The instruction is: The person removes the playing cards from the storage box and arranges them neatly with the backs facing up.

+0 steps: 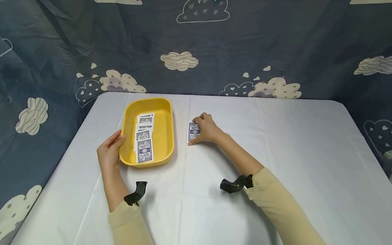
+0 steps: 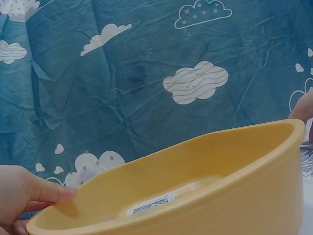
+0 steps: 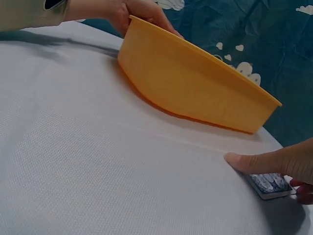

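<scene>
A yellow tray [image 1: 167, 136] stands on the white table, with several blue-backed cards [image 1: 144, 150] overlapping in a column inside it. My left hand [image 1: 109, 149] grips the tray's left rim, thumb over the edge, as the left wrist view [image 2: 34, 196] also shows. To the right of the tray lies a small stack of cards [image 1: 193, 131], back up. Over that stack is my right hand [image 1: 208, 129], thumb at its near edge and fingers at its far edge. In the right wrist view the stack [image 3: 272, 184] shows between thumb and fingers.
The white tablecloth [image 1: 294, 143] extends to the right of and in front of the tray. Behind the table hangs a dark blue cloth [image 1: 211, 41] with cloud patterns. Each wrist carries a black camera mount.
</scene>
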{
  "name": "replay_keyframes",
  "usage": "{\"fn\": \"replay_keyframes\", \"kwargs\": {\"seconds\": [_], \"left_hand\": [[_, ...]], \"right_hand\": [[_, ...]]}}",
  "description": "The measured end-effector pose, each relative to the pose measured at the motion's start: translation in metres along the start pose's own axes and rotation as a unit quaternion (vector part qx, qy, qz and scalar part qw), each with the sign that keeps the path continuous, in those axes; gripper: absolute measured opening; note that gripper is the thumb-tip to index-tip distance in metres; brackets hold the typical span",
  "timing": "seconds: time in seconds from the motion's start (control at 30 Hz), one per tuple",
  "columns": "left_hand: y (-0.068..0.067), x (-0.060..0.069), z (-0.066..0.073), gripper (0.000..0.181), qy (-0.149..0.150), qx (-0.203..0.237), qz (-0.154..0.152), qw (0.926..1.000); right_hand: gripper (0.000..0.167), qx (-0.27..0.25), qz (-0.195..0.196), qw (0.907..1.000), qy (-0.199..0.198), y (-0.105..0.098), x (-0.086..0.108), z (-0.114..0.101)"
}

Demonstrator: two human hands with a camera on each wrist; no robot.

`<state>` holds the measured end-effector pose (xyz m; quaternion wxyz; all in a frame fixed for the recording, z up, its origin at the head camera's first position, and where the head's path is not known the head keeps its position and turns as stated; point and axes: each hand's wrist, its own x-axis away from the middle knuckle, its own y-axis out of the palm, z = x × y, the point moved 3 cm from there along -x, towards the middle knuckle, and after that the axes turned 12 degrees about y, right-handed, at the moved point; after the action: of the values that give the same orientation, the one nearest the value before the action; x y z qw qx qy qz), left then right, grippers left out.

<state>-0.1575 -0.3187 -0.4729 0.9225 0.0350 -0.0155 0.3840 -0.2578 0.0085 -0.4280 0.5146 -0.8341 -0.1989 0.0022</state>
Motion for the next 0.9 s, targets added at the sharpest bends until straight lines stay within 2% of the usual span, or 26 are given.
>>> {"fn": "replay_keyframes", "kwargs": {"seconds": [0.27,0.37,0.47,0.57,0.67,0.77,0.9], "left_hand": [[-0.001,0.007,0.006,0.040,-0.016,0.003,-0.001,0.9999],[0.000,0.009,0.008,0.041,-0.016,0.004,-0.006,0.9998],[0.002,0.009,0.009,0.040,-0.013,0.003,-0.009,0.9999],[0.002,0.009,0.010,0.039,-0.009,0.009,-0.007,0.9999],[0.002,0.009,0.012,0.040,-0.010,0.013,-0.008,0.9998],[0.002,0.008,0.013,0.042,-0.020,0.011,-0.010,0.9997],[0.002,0.008,0.011,0.045,-0.033,0.008,-0.009,0.9994]], "right_hand": [[0.100,-0.012,0.011,0.9998,-0.015,0.004,0.003,0.004],[0.098,-0.016,0.040,0.9988,-0.025,-0.001,0.007,0.002],[0.088,-0.022,0.087,0.9951,-0.042,-0.009,0.011,-0.005],[0.075,-0.033,0.134,0.9884,-0.065,-0.018,0.013,-0.018],[0.068,-0.031,0.162,0.9838,-0.071,-0.024,0.014,-0.036],[0.069,-0.017,0.164,0.9840,-0.068,-0.028,0.015,-0.056],[0.073,0.013,0.147,0.9849,-0.091,-0.027,0.016,-0.083]]}}
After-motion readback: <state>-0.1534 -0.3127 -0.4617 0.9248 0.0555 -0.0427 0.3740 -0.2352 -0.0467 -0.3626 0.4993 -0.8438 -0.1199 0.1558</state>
